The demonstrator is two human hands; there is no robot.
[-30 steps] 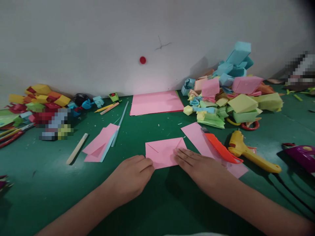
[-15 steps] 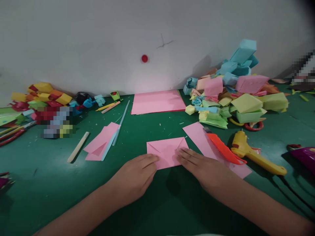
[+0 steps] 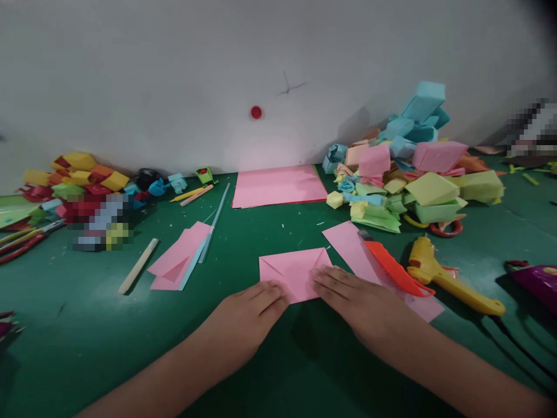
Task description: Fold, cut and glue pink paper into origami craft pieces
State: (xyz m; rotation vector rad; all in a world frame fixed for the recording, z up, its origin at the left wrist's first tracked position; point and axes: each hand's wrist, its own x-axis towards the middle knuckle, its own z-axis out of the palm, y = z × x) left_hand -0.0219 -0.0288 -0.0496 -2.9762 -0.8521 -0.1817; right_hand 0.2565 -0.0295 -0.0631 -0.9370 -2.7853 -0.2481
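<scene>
A pink sheet of paper (image 3: pixel 296 261) lies folded on the table in front of me, with slanted creases running in from its upper corners. The fingers of my left hand (image 3: pixel 256 313) rest flat over its lower left part. My right hand (image 3: pixel 352 290) lies with outstretched fingers on its right side. Both hands press from above, and their thumbs are mostly hidden. Just right of the paper, a pink strip (image 3: pixel 343 238) lies partly under my right hand and an orange utility knife (image 3: pixel 395 270).
A yellow glue gun (image 3: pixel 452 281) with a cord lies at right. Folded paper pieces (image 3: pixel 430 188) are heaped behind it. Pink sheets (image 3: pixel 278 186) lie by the wall. At left are pink scraps (image 3: pixel 178 255), a wooden stick (image 3: pixel 138 267), scissors (image 3: pixel 30 241) and colourful paper blocks (image 3: pixel 78 174).
My left hand has slid slightly right, further onto the folded paper. My right hand stays nearly in place. The whole view has shifted a little downward.
</scene>
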